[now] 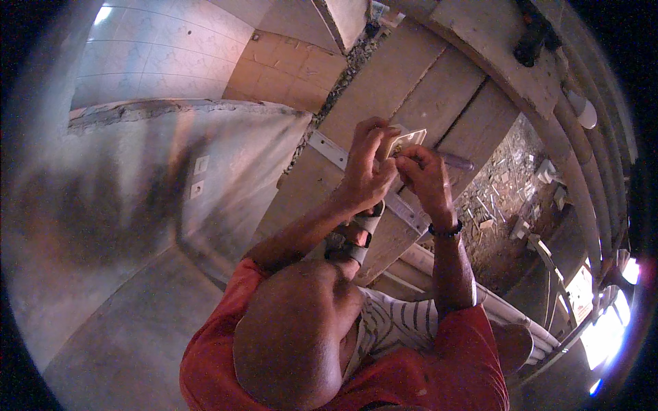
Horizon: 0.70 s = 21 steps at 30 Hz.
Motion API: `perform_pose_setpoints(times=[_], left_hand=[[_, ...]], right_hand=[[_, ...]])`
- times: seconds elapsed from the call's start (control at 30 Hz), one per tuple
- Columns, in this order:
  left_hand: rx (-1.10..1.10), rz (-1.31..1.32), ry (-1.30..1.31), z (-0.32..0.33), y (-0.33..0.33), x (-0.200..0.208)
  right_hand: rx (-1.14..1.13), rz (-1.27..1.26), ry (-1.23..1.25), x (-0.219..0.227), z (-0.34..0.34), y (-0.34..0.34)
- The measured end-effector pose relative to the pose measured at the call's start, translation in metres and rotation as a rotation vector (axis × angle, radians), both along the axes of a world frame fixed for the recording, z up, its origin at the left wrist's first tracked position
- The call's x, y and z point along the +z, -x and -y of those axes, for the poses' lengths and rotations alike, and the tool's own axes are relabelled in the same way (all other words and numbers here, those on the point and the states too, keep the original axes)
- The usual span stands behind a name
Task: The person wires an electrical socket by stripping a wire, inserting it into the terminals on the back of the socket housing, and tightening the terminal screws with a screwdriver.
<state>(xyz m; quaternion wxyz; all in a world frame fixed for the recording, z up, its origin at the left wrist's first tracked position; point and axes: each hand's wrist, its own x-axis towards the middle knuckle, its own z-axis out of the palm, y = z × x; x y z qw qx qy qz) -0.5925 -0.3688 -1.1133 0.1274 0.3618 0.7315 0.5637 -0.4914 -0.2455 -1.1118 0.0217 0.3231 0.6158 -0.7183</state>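
My left hand (368, 161) is closed on the edge of a small pale rectangular plate (416, 136), tilted up over the boards. At the plate's lower edge, my right hand (423, 175) has its fingertips pinched together; whatever lies between them is too small to make out. Just beyond the right knuckles shows a dark, rounded handle (459, 162), perhaps a screwdriver's; its other end is hidden. A pale metal strip with holes (327, 150) lies left of my left hand, and a similar pale strip (407, 212) lies below the hands.
Wide wooden boards (370, 89) with dark gaps run beneath the hands. Rubble and chips (507, 185) cover the ground at right. Thick pipes (582, 157) curve along the far right, with more pipes (514, 318) below. A concrete wall with sockets (198, 190) stands left.
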Motion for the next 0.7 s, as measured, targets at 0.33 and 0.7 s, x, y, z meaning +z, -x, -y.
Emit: perform_pose_setpoints(times=[0.33,0.7], left_hand=[[-0.006,0.049,0.058,0.002,0.001,0.002],[0.007,0.032,0.062,0.001,0.002,0.004]], right_hand=[[-0.015,-0.039,-0.004,-0.002,0.006,0.002],[0.030,0.064,0.036,-0.003,0.004,0.002]])
